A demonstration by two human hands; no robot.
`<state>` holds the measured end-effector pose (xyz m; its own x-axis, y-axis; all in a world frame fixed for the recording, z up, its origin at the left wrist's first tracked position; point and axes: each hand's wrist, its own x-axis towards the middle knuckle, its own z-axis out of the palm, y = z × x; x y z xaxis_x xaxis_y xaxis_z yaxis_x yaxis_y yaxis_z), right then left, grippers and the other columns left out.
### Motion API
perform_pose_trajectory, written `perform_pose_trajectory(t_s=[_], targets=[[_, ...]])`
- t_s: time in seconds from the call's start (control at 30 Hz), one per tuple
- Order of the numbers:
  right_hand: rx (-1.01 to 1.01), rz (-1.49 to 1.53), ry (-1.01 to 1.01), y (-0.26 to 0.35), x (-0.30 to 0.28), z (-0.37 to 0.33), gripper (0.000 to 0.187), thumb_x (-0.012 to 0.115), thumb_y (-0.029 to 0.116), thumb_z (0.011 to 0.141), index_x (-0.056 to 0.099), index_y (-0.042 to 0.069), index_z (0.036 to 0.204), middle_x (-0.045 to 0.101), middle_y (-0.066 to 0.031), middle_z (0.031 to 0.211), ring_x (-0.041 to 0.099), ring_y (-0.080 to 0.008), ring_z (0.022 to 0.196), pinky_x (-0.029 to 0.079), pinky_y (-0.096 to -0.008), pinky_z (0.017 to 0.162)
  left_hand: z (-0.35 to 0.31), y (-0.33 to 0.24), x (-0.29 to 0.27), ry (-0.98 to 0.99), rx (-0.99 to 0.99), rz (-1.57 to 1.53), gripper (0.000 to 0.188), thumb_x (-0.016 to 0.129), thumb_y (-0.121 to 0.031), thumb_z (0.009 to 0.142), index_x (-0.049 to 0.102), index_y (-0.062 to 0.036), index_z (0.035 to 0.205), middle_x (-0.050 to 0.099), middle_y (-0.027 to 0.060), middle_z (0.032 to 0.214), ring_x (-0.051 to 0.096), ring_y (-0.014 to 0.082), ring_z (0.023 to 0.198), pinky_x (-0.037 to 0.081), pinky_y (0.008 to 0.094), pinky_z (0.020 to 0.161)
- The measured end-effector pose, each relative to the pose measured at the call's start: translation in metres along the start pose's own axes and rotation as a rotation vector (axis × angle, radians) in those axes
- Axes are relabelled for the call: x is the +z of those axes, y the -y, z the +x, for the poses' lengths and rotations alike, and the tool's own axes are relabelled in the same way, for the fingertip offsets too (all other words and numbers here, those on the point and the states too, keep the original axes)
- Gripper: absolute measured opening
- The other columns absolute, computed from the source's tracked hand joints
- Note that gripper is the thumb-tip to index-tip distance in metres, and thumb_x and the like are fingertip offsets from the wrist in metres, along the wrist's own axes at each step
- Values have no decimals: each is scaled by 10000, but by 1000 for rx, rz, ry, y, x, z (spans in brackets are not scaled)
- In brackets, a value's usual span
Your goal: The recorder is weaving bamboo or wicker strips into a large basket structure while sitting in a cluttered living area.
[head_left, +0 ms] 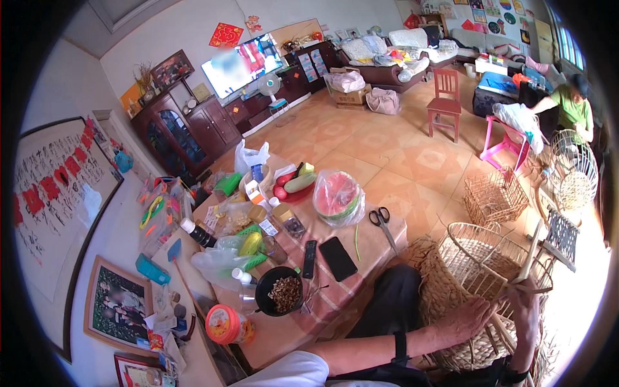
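A large woven straw basket [448, 274] with an open frame of bare ribs around its top stands by my knee at the lower right. My left hand [463, 321] rests at its near side, fingers together and closed on the basket's edge; the fingertips are partly hidden. Just right of it, my right hand [525, 313] is raised at the rim, its fingers wrapped round a pale straw strand [532, 250] that sticks up above the hand. Loose straw ends hang below and beside both hands.
Left of my knee, a table [380, 232] holds scissors [384, 226], a phone [338, 258], a bagged watermelon [338, 198] and a black bowl [279, 290]. Beyond the basket are a wicker basket [493, 197], a pink stool [506, 145], a wooden chair [445, 103] and another person [574, 109] beside a wire-ribbed basket frame [572, 171].
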<state>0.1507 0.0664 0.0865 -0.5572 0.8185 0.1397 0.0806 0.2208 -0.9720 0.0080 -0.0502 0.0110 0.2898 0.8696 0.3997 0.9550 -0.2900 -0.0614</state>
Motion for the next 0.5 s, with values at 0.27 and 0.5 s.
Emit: perform_pose_trajectory(t_s=[0.27,0.5], targets=[[53,-200,-108,20,17,6,95,616,33,880,638,-41,936,680,-98,720,674,-176,672,534,-304,629,10,-12,-8,-79,-52,171,448,537,-230,910,622,74,1228,572,110,1012,512,238,995,427,377,936],[-62,-567,-162,-3,9,5,97,723,13,753,690,-32,832,679,-145,718,665,-206,643,530,-345,624,21,-21,3,85,-121,282,325,550,-236,879,631,-19,1107,555,73,935,511,219,940,414,352,893]])
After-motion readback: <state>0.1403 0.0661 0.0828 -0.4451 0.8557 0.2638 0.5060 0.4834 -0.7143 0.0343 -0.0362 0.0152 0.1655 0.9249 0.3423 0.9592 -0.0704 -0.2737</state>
